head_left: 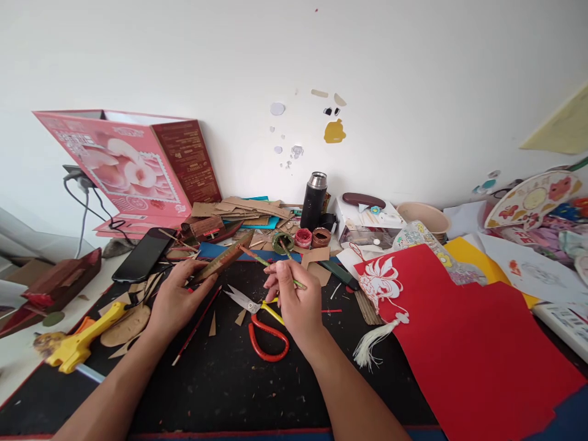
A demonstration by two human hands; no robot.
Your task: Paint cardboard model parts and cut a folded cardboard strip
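My left hand (186,297) grips a narrow brown cardboard piece (223,260), which is tilted up to the right. In my right hand (296,297) is a thin paintbrush (257,258) with a green handle, its reddish-brown tip at the far end of the cardboard piece. Whether the tip touches it I cannot tell. Behind my right hand stand small open paint jars: one green-smeared (282,244) with a stick or brush in it, one red (303,237) and one brown (321,237). Below and between my hands lie scissors (261,324) with red and yellow handles, and a dark red pencil-like stick (197,324).
At left lie a yellow glue gun (87,343), a phone (144,254) and a red-brown cardboard model (59,285). A pink box (133,165), cardboard strips (243,209) and a black thermos (315,202) stand along the wall. Red paper (478,343) with a white tassel (374,343) covers the right.
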